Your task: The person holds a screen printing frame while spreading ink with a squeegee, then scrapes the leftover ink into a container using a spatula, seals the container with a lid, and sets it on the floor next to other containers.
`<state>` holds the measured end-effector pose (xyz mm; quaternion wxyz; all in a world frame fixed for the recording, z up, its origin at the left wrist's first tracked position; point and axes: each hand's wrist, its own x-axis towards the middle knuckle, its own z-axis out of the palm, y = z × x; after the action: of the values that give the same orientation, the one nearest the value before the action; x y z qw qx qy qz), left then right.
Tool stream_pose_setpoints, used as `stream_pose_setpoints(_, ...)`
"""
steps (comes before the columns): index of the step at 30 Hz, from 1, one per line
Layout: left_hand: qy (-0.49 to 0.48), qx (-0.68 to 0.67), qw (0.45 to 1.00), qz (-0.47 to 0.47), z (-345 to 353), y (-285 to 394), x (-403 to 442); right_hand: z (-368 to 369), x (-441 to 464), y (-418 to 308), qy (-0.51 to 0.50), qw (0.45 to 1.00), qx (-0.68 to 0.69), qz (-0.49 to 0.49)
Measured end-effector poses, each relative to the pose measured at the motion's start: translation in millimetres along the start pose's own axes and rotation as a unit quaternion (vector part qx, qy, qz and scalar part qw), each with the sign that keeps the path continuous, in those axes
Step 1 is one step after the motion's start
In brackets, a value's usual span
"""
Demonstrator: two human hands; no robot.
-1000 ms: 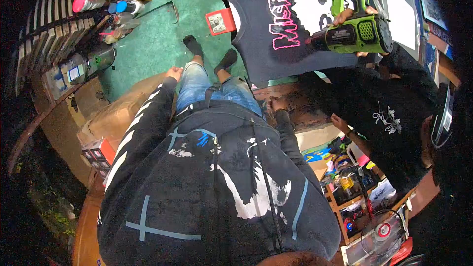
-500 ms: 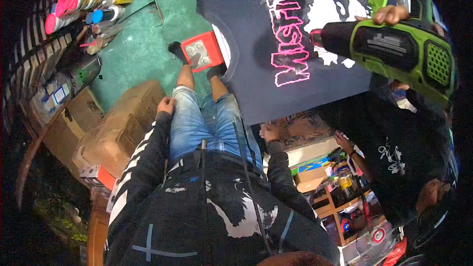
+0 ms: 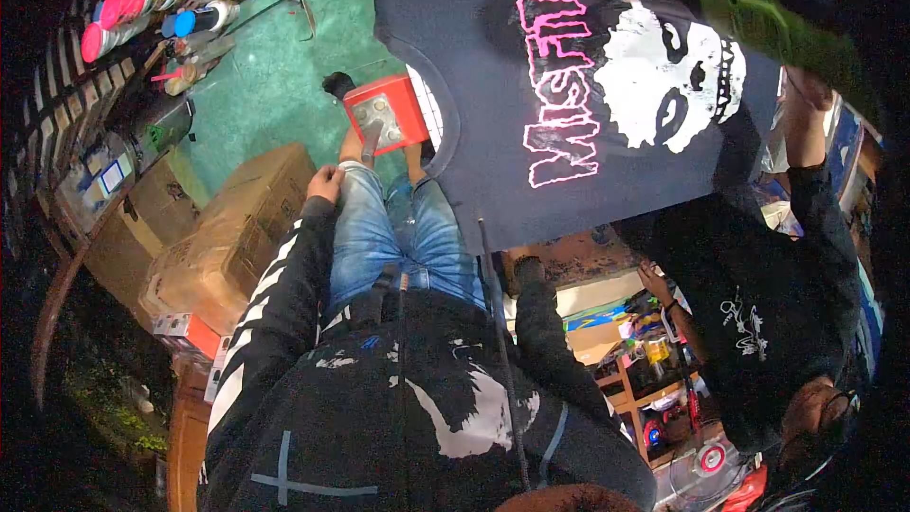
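My left hand (image 3: 327,183) hangs beside my left thigh, its fingers curled in with nothing visible in them. Close to the shirt's lower edge is my right hand (image 3: 519,254), largely hidden, so its fingers cannot be made out. The dark shirt (image 3: 493,133) lies flat with pink "Misfits" lettering (image 3: 561,76) and a white skull print (image 3: 654,76). Over its upper right side, a co-worker's raised hand (image 3: 808,90) is at a green and black heat gun (image 3: 768,19), blurred. A red box with a pale top (image 3: 387,114) stands by the shirt's neckline.
The co-worker (image 3: 758,322) in black stands at the right, other hand (image 3: 654,280) low. Cardboard boxes (image 3: 232,237) are on my left. Paint containers (image 3: 118,5) stand at the upper left. A cluttered wooden shelf (image 3: 630,398) and a fan (image 3: 711,460) are at the lower right.
The heat gun has swung up and right, away from the lettering, uncovering the skull print. My left hand has risen slightly since half a second ago; my right hand has become more hidden.
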<state>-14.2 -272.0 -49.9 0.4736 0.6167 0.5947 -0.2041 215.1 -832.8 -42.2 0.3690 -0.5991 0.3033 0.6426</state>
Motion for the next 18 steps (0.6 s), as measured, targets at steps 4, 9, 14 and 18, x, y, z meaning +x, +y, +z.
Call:
stream_pose_setpoints(4,-0.007,-0.017,1.0,-0.006,1.8,1.7,3.8,17.7,-17.5,-14.0,0.042,0.997,-0.059,-0.017)
stream_pose_setpoints(9,-0.028,0.005,0.999,-0.015,-12.4,18.6,-8.9,30.2,-27.1,-20.8,0.068,0.992,-0.1,-0.03)
stream_pose_setpoints(14,-0.016,0.02,1.0,0.006,-15.6,10.5,-14.0,41.0,-29.4,-23.7,0.08,0.988,-0.127,-0.043)
stream_pose_setpoints(18,-0.002,0.046,0.999,0.02,-18.8,20.8,-20.6,51.3,-32.3,-27.6,0.091,0.984,-0.148,-0.05)
